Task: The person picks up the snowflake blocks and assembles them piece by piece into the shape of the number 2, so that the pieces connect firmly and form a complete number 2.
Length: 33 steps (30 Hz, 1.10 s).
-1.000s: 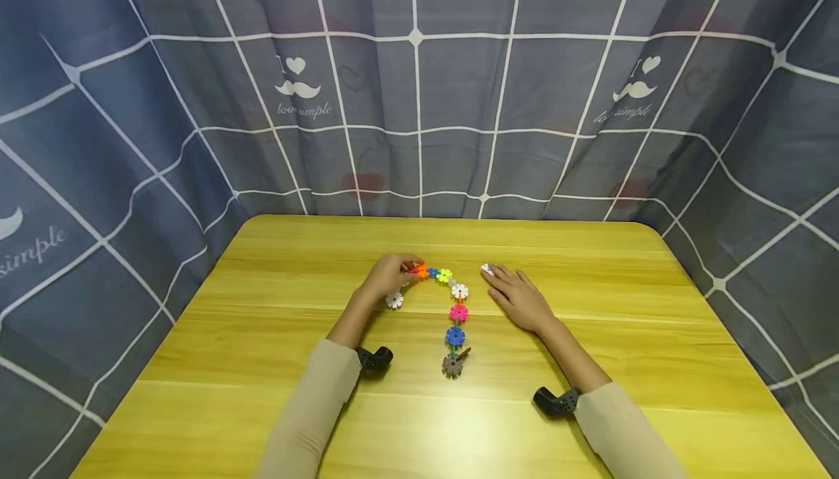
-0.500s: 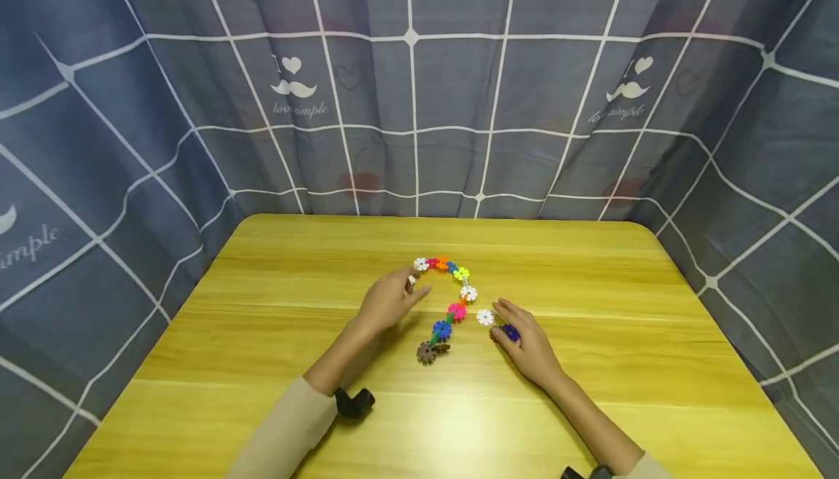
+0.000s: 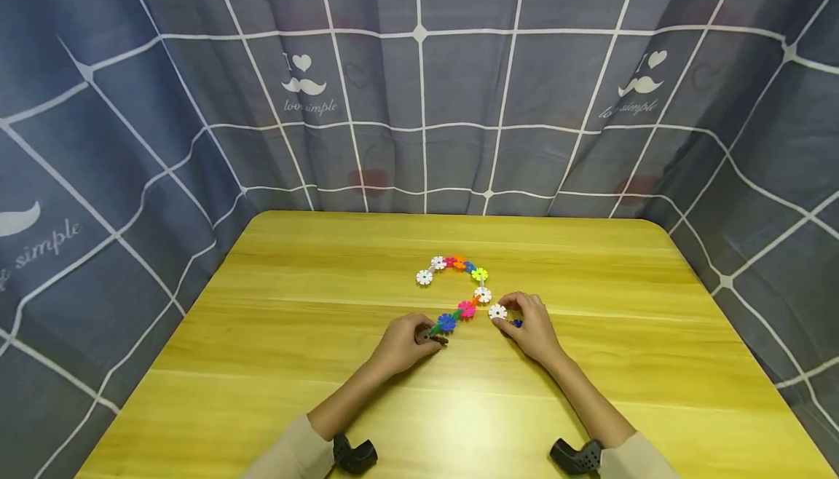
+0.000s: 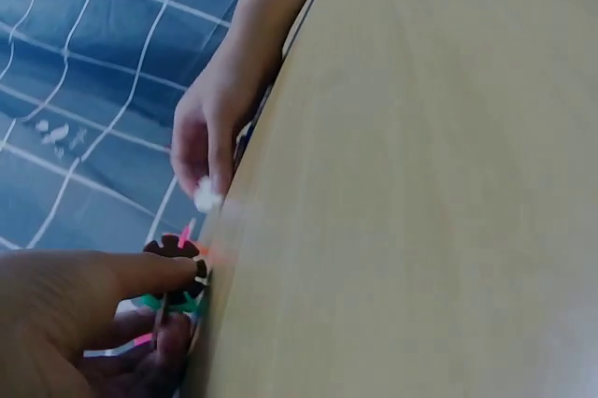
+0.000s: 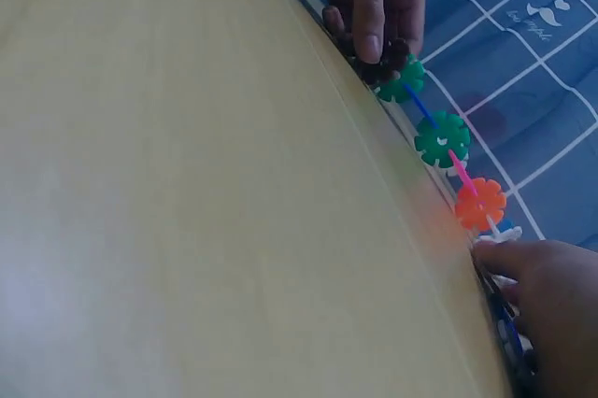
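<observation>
A hook-shaped chain of slotted snowflake discs lies on the table, with a yellow disc (image 3: 480, 274) at its bend. At the chain's lower end my left hand (image 3: 401, 346) pinches a brown disc (image 4: 171, 248) between thumb and fingers. Beside that disc come a blue disc (image 3: 447, 322) and a pink disc (image 3: 467, 309), joined by green and orange ones seen edge-on. My right hand (image 3: 532, 327) pinches a white disc (image 3: 497, 311), close to the chain's right side. A dark blue disc (image 3: 517, 324) shows partly under the right hand. Whether the white disc touches the chain cannot be told.
The wooden table (image 3: 314, 268) is bounded by a grey-blue checked curtain (image 3: 452, 93) at the back and sides. The chain's far end finishes in a loose-standing white disc (image 3: 424, 277). Black wrist cameras (image 3: 355, 457) sit on both wrists.
My left hand has left the chain's far left end and come down to its brown end, which has swung left. My right hand has come nearer, and now pinches the white disc.
</observation>
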### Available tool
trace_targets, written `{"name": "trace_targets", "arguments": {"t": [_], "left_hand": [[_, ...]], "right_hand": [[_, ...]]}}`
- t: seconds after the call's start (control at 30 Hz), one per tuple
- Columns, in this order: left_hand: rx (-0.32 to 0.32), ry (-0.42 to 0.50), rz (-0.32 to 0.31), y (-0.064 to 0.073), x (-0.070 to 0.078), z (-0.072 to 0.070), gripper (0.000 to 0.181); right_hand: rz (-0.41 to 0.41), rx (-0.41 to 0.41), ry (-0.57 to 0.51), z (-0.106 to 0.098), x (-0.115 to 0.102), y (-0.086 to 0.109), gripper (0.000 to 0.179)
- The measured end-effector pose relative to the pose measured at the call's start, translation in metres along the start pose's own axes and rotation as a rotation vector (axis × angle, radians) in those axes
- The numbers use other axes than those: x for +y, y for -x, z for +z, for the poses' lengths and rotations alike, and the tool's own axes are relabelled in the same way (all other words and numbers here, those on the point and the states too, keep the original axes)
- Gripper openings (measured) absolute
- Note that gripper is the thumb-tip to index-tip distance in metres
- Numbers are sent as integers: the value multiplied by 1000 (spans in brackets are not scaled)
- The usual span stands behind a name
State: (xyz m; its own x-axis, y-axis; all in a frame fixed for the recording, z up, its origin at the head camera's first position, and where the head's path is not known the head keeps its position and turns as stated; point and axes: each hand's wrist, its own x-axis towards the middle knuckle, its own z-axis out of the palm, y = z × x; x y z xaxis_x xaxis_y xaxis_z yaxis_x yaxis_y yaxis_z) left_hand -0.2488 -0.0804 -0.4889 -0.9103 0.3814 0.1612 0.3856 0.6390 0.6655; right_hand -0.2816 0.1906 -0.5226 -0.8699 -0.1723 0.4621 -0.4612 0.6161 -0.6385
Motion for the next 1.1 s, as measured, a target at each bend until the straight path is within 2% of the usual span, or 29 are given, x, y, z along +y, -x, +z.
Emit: {"name": "trace_targets", "arguments": {"t": [0.13, 0.2, 0.23, 0.33, 0.43, 0.5, 0.57, 0.8, 0.87, 1.0, 1.1], "left_hand": [[-22, 290, -136, 1, -8, 0, 31], [-59, 461, -215, -1, -9, 1, 33], [-78, 554, -242, -2, -9, 1, 34], [-130, 785, -290, -2, -7, 2, 35], [-164, 923, -300, -3, -4, 3, 35], [-182, 971, -302, -3, -3, 4, 36], [-197, 1003, -306, -3, -2, 6, 36], [-207, 1042, -325, -3, 2, 7, 26], [-218, 1042, -308, -3, 2, 8, 25], [-229, 1054, -237, -2, 2, 9, 27], [-226, 1080, -223, -1, 2, 9, 27]], "right_hand": [[-41, 64, -170, 3, -9, 6, 23], [-47, 78, -307, 6, -19, 11, 22], [-25, 65, -405, 8, -26, 15, 23], [124, -15, -690, 18, -48, 23, 23], [312, -67, -861, 27, -64, 28, 27], [390, -65, -882, 31, -71, 29, 26], [434, -52, -885, 33, -75, 29, 25], [486, -52, -888, 33, -76, 28, 25], [480, -55, -892, 32, -76, 28, 25], [491, -67, -909, 32, -77, 28, 24], [515, -82, -933, 33, -78, 27, 24]]}}
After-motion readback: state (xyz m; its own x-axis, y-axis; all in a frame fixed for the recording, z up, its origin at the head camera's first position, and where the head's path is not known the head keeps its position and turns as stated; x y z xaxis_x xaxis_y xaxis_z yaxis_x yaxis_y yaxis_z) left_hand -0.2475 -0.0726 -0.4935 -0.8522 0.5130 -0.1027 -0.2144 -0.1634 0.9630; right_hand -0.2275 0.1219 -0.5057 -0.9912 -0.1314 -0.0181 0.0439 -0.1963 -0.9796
